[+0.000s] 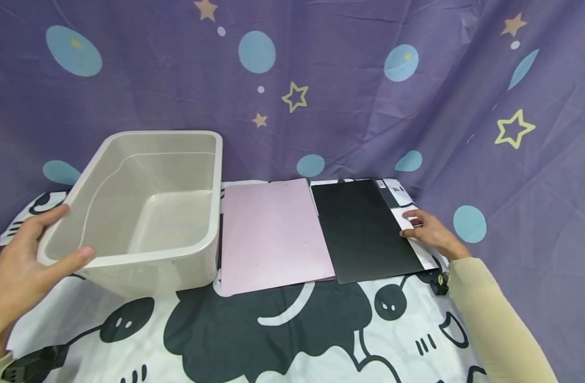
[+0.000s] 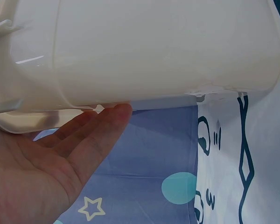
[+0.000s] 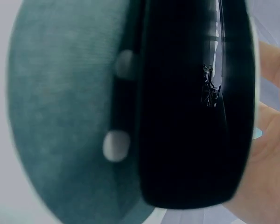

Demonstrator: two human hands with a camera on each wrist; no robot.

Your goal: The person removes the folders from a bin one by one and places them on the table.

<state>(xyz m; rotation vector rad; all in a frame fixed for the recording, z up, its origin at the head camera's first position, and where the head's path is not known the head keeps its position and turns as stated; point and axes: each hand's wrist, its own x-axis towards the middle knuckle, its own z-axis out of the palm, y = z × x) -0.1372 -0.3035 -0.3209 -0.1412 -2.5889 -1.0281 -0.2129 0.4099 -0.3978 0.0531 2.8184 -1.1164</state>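
My left hand holds the front left corner of a cream plastic bin. Its thumb lies over the rim, while the fingers press along the outer wall, as the left wrist view shows. At the far right, my right hand reaches to the right edge of a thin black flat sheet or folder. Its thumb touches that edge, with the fingers bent loosely above a white strip beneath. In the right wrist view the black sheet hides part of the hand.
A pale pink flat sheet or folder lies between the bin and the black one. All of them rest on a cloth with black and white cartoon sheep. A purple curtain with stars and blue dots hangs close behind and along the right.
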